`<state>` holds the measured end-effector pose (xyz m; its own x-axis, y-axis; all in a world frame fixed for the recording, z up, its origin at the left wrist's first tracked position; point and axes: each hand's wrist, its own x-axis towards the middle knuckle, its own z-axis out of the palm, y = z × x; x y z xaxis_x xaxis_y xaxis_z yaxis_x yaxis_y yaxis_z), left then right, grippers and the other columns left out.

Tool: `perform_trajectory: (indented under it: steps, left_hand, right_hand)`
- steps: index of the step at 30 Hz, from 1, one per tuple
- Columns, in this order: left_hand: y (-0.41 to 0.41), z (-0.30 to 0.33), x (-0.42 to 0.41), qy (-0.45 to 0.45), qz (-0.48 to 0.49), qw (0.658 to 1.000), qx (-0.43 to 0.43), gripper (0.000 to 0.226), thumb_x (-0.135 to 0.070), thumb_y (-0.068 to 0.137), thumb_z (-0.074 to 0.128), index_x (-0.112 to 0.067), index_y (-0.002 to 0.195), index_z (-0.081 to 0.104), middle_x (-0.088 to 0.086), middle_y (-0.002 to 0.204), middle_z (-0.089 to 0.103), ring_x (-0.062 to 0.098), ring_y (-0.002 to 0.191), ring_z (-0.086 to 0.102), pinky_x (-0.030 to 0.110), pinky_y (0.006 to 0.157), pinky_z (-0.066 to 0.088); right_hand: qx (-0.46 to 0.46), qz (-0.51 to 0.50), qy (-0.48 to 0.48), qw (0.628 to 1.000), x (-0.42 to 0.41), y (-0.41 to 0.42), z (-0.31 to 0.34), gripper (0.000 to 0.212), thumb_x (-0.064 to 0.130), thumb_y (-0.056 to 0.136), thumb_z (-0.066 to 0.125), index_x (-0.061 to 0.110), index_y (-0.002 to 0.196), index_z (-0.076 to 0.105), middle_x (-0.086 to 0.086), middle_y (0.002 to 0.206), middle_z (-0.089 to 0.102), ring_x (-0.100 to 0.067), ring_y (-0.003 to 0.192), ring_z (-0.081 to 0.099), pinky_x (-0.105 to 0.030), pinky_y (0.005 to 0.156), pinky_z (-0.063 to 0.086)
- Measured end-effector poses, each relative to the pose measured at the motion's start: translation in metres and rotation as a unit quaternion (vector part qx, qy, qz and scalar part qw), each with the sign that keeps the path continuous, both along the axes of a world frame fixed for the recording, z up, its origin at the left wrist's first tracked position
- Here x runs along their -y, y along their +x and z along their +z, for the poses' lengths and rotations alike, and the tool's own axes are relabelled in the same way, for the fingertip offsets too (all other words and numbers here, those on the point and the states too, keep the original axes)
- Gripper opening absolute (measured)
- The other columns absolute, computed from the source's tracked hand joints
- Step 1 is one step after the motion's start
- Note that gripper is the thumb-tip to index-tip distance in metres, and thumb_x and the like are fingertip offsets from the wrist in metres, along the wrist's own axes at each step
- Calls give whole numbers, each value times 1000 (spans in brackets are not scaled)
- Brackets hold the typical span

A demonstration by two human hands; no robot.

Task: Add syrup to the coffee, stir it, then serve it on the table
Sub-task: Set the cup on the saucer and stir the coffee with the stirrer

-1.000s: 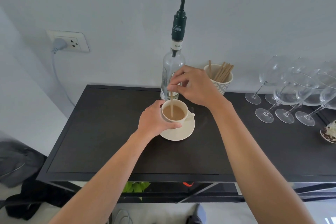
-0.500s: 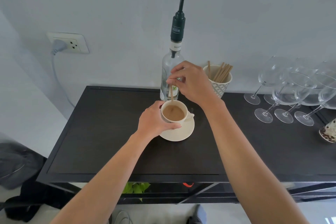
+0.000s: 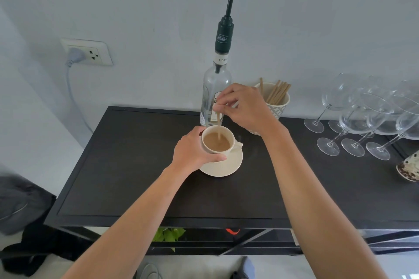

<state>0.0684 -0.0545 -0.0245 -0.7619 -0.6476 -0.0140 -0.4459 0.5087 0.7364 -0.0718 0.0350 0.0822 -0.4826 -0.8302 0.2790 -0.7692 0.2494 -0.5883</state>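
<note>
A cream cup [image 3: 229,148] of milky coffee stands on a cream saucer [image 3: 229,165] on the dark table [image 3: 127,165]. My left hand [image 3: 192,154] grips the cup's left side. Above the cup, my right hand [image 3: 244,106] pinches a wooden stir stick [image 3: 218,125] whose lower end dips into the coffee. Just behind the cup stands a clear syrup bottle [image 3: 215,88] with a tall dark pump.
A patterned pot of wooden stir sticks [image 3: 275,97] sits behind my right hand. Several stemmed glasses [image 3: 362,120] crowd the table's right side, with a spotted object [image 3: 409,169] at the right edge. A wall socket [image 3: 87,52] with a plugged cable is at left.
The stick's tip has moved inside the cup, with my right hand shifting slightly above it. My left hand stays on the cup.
</note>
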Motion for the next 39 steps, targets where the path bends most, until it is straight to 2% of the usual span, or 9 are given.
perform_trajectory:
  steps: [3, 8, 12, 17, 21, 27, 33, 36, 39]
  left_hand:
    - [-1, 0, 0, -4, -4, 1000, 4, 91, -61, 49, 90, -30, 125, 51, -20, 103, 56, 6, 94, 54, 27, 82, 46]
    - [-1, -1, 1, -7, -5, 1000, 3, 91, -62, 48, 90, -31, 125, 51, -21, 104, 56, 7, 97, 56, 29, 84, 49]
    - [-1, 0, 0, -9, -6, 1000, 5, 92, -61, 50, 90, -30, 126, 51, -20, 104, 55, 6, 95, 54, 28, 84, 47]
    - [0, 1, 0, -5, -6, 1000, 1, 90, -59, 50, 91, -30, 125, 52, -21, 103, 55, 6, 96, 55, 28, 84, 48]
    - [0, 1, 0, -4, -3, 1000, 3, 91, -59, 49, 91, -29, 126, 52, -20, 104, 56, 9, 99, 57, 30, 85, 48]
    - [-1, 2, -1, -1, -3, 1000, 6, 92, -60, 48, 91, -30, 126, 51, -19, 105, 57, 9, 100, 58, 32, 86, 50]
    - [-1, 1, -2, 1, 1, 1000, 9, 93, -60, 48, 90, -30, 127, 51, -18, 107, 59, 9, 101, 58, 31, 86, 49]
    - [0, 2, -2, 1, 0, 1000, 9, 94, -60, 48, 90, -30, 127, 51, -19, 107, 58, 9, 101, 57, 31, 86, 49]
    - [0, 3, -2, 2, 1, 1000, 6, 92, -59, 48, 91, -29, 126, 52, -19, 106, 58, 8, 100, 57, 29, 84, 48]
  right_hand:
    - [3, 4, -39, 999, 5, 3, 2, 9, 24, 85, 81, 17, 90, 83, 5, 103, 71, -11, 75, 64, -8, 71, 46]
    - [-45, -7, -21, 999, 1, -1, 2, 8, 23, 85, 81, 15, 88, 82, 4, 102, 69, -11, 73, 62, -21, 74, 52]
    - [8, 36, -13, 999, 3, 4, 5, 8, 21, 86, 80, 14, 90, 83, 7, 106, 70, 0, 77, 62, -6, 73, 46]
    - [-64, -3, -48, 997, 5, -1, -3, 8, 18, 88, 77, 13, 89, 82, 2, 108, 71, -10, 80, 64, -25, 77, 52]
    - [-8, 32, -5, 999, 3, 4, 1, 7, 19, 86, 79, 13, 86, 82, 6, 110, 66, 11, 74, 59, -5, 70, 44]
    - [-55, -4, -49, 997, 8, 0, -7, 8, 19, 87, 77, 12, 83, 78, 2, 113, 66, -14, 82, 63, -22, 75, 49]
    - [15, 18, -30, 999, 3, 5, -4, 16, 18, 88, 76, 8, 78, 71, 3, 107, 67, -4, 80, 63, -6, 72, 47]
    - [-24, -7, -82, 996, 7, 1, -10, 18, 18, 89, 76, 11, 77, 65, -4, 104, 68, -13, 77, 65, -4, 69, 44]
    - [-58, -2, -57, 997, 3, -2, -14, 18, 16, 88, 74, 15, 76, 61, -2, 103, 67, -13, 80, 65, -5, 69, 42]
